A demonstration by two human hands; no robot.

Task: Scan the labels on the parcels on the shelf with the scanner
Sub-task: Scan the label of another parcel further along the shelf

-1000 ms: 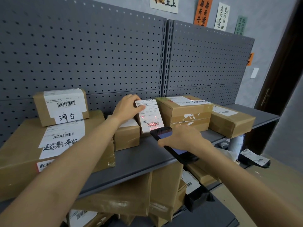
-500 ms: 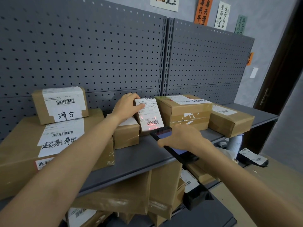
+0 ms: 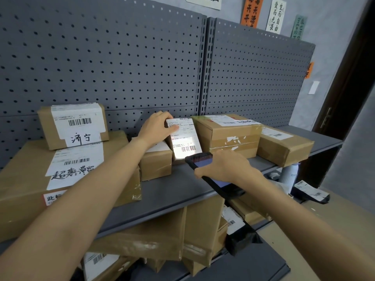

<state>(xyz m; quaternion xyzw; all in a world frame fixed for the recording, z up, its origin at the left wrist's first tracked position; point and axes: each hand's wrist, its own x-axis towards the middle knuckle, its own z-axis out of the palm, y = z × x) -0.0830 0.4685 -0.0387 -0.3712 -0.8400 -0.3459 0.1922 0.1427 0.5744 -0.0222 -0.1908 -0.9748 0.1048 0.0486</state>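
On the grey shelf [image 3: 174, 191] a small upright parcel with a white label [image 3: 183, 138] stands tilted back in the middle. My left hand [image 3: 156, 126] grips its top left edge. My right hand [image 3: 225, 167] holds a black handheld scanner [image 3: 199, 160], whose head points at the barcode low on that label; a bright light patch lies on the label there. Other cardboard parcels line the shelf: a small one [image 3: 156, 161] just left, a wide one [image 3: 227, 134] just right, another [image 3: 284, 145] at the far right.
At the left a big box [image 3: 67, 173] carries a small labelled box [image 3: 75, 124]. Grey pegboard [image 3: 121, 63] backs the shelf. More boxes [image 3: 162, 234] and black bags [image 3: 241, 238] crowd the lower shelf. A dark door [image 3: 349, 78] stands to the right.
The red scan line on the label has given way to a white light patch. Both hands and the scanner have hardly moved.
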